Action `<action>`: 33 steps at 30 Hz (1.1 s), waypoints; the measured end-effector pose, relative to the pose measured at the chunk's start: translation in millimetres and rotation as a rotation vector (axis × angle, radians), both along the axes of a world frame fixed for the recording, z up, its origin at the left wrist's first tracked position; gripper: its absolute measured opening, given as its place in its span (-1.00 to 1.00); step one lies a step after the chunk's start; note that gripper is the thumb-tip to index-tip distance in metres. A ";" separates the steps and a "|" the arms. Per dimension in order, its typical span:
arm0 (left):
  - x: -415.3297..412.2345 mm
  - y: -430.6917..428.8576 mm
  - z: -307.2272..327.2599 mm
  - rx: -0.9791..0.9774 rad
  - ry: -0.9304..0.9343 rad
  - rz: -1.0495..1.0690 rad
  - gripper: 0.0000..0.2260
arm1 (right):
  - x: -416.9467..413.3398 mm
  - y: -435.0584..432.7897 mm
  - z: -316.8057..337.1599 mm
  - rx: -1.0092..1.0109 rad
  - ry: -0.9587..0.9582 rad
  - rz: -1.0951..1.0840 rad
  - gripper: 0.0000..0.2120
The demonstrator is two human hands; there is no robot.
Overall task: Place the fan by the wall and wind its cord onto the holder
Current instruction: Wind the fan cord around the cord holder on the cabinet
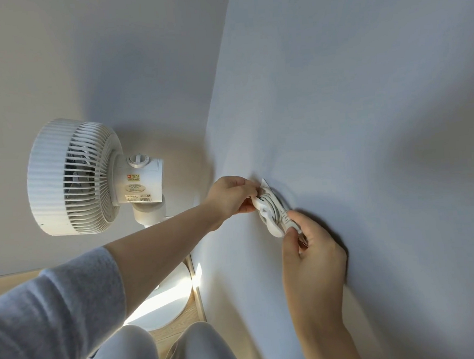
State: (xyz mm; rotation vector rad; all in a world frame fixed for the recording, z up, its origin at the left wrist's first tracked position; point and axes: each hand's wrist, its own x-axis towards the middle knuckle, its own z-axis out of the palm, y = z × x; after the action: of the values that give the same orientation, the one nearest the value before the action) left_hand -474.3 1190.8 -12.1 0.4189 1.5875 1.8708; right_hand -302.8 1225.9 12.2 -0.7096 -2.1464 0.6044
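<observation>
A white pedestal fan (91,177) stands upright in the corner, its round base (165,297) on the wooden floor. To its right a white cord holder (271,221) is fixed to the pale blue wall (365,116). Several loops of white cord (272,205) lie wound on it. My left hand (231,197) pinches the holder's upper end and the cord there. My right hand (313,260) grips the plug end of the cord (289,220) at the holder's lower end; the plug is mostly hidden by my fingers.
A beige wall (84,63) meets the blue wall in the corner behind the fan. A wooden skirting strip (198,290) runs along the floor by the fan base. My knees (168,352) in grey trousers are at the bottom.
</observation>
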 end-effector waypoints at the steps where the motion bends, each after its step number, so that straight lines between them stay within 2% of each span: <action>1: 0.6 0.5 0.1 0.005 -0.004 0.007 -0.84 | 0.5 -0.1 0.1 -0.006 -0.003 -0.001 -0.74; 15: 5.0 -1.5 -0.3 -0.011 -0.011 -0.007 -0.94 | 21.1 -0.6 -1.3 0.062 0.015 0.039 -0.71; 23: 22.0 -18.4 -0.8 -0.083 0.137 0.114 -0.91 | 24.7 1.4 -1.1 0.163 -0.079 0.019 -0.71; 28: 33.9 -38.0 1.3 -0.100 0.198 0.054 -0.87 | 24.9 2.1 -9.5 0.175 -0.135 0.005 -0.75; 30: 35.3 -45.2 3.5 -0.110 0.219 0.038 -0.85 | 25.3 0.6 -18.5 0.188 -0.105 -0.005 -0.75; 33: 36.7 -54.3 5.6 -0.123 0.233 0.016 -0.84 | 22.6 -1.7 -39.2 0.156 0.044 -0.011 -0.75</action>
State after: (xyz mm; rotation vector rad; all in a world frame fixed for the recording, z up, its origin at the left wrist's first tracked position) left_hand -437.5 1136.5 -6.5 0.5879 1.8528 1.7753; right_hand -280.2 1224.2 -27.0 -0.6173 -2.1203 0.4374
